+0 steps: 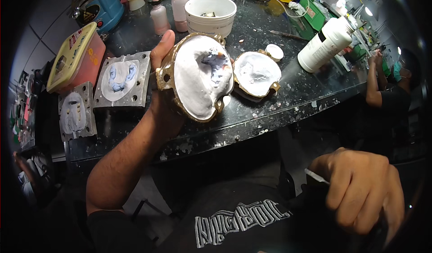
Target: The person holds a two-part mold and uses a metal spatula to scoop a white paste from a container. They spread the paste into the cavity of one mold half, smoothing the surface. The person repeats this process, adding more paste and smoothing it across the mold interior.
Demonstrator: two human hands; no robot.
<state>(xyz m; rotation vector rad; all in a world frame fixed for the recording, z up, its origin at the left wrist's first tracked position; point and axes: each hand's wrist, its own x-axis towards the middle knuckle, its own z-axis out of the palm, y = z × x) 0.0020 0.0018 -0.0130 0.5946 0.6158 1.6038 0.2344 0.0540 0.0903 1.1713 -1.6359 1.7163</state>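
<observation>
My left hand (166,111) grips a brass-coloured dental flask half (200,79) filled with white plaster, tilted up above the bench's front edge. A hollow with bluish-grey and reddish patches shows in its plaster. The left thumb lies along the flask's rim, while the other fingers are mostly hidden behind it. Low at the right, away from the flask, my right hand (362,187) is closed around a small tool with a flat whitish tip (316,176); its handle is hidden in the fist. Another plaster-filled flask half (257,74) rests on the bench just right of the held one.
Two grey metal mould plates (145,79) lie left, near a yellow-lidded tub (74,57). Behind stand a white bucket (210,16) and pink-tinted bottles (180,5). A white bottle (326,46) and a small white cap (274,52) are right. Another person (393,82) sits far right.
</observation>
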